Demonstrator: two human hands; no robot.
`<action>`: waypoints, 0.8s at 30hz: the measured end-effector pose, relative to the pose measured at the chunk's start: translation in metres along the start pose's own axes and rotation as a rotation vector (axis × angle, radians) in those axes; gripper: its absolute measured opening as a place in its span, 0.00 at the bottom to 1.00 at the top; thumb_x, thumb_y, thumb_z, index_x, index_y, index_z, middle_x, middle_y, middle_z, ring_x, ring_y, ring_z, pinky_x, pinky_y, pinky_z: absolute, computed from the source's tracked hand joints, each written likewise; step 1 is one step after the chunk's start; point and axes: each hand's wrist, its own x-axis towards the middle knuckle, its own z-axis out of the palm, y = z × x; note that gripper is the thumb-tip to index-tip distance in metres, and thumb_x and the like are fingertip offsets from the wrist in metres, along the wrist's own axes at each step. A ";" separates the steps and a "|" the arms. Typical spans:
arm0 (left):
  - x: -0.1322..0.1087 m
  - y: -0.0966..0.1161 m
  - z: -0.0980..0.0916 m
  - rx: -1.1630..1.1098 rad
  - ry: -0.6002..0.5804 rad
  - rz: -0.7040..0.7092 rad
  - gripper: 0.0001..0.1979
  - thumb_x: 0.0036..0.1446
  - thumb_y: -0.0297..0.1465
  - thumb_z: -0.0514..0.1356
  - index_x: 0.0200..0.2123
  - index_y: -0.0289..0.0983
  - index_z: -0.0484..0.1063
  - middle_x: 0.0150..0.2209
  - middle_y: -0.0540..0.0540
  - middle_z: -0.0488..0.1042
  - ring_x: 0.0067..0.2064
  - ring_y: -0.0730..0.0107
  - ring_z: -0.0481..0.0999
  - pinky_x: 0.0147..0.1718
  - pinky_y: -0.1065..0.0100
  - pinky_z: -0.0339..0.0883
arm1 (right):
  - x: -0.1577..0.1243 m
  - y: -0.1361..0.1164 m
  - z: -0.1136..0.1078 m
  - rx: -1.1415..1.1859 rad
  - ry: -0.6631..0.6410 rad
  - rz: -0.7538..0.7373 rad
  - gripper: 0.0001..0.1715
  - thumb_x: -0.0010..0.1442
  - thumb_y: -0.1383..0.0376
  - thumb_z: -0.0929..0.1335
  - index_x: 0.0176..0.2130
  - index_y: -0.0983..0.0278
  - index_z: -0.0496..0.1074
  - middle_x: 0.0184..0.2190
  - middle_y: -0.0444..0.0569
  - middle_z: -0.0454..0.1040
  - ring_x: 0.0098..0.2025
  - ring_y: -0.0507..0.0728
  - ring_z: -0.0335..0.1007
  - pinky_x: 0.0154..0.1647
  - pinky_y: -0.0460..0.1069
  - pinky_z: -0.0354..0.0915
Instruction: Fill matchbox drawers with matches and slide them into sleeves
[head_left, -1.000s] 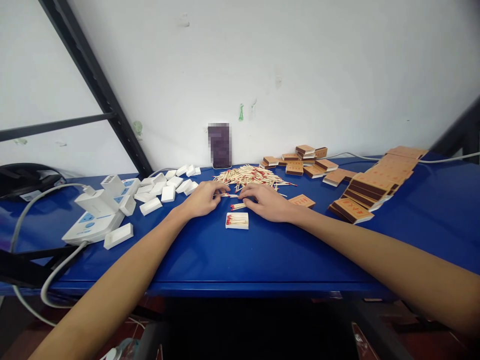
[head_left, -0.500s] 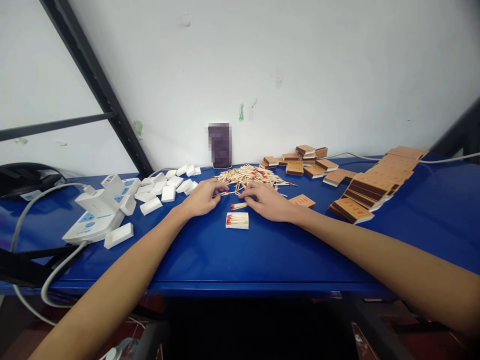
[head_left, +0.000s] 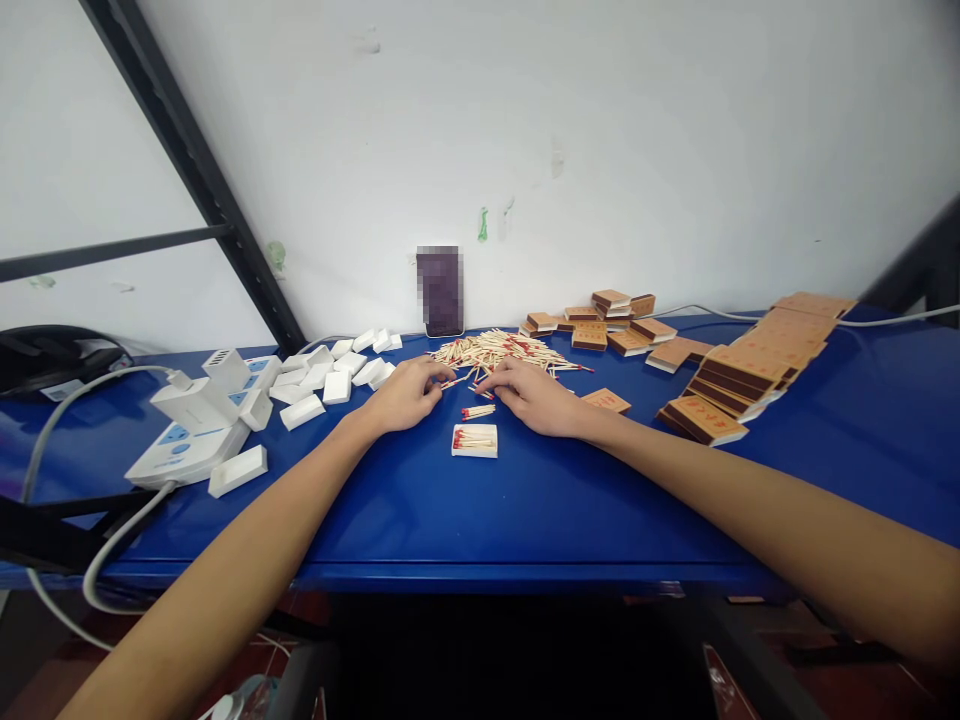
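At the front left of a loose pile of red-tipped matches (head_left: 502, 350), my left hand (head_left: 409, 393) has its thumb and fingers closed on a match (head_left: 453, 383). My right hand (head_left: 529, 395) rests at the pile's front right, its bent fingertips down by a few stray matches; whether it pinches one is hard to see. Between the hands and nearer me lies a small bundle of matches (head_left: 478, 411). Just in front of it sits a white matchbox tray (head_left: 474, 454) partly filled with matches, heads to the left.
White empty trays (head_left: 337, 386) lie scattered at left beside a power strip (head_left: 187, 450) with chargers and cables. Orange matchbox sleeves (head_left: 630, 342) are heaped at back right, with a long stack (head_left: 765, 350) farther right. A phone (head_left: 442, 295) leans on the wall.
My right hand has shifted slightly, uncovering more of the small match bundle. The match at my left fingertips is tilted differently. The tray has stayed put.
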 end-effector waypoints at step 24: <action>0.002 -0.006 0.005 0.012 -0.035 0.044 0.16 0.59 0.24 0.52 0.45 0.38 0.77 0.41 0.43 0.73 0.44 0.62 0.71 0.46 0.60 0.66 | 0.007 0.001 0.003 0.024 -0.004 0.065 0.09 0.61 0.63 0.67 0.38 0.63 0.77 0.37 0.51 0.70 0.38 0.56 0.66 0.41 0.51 0.62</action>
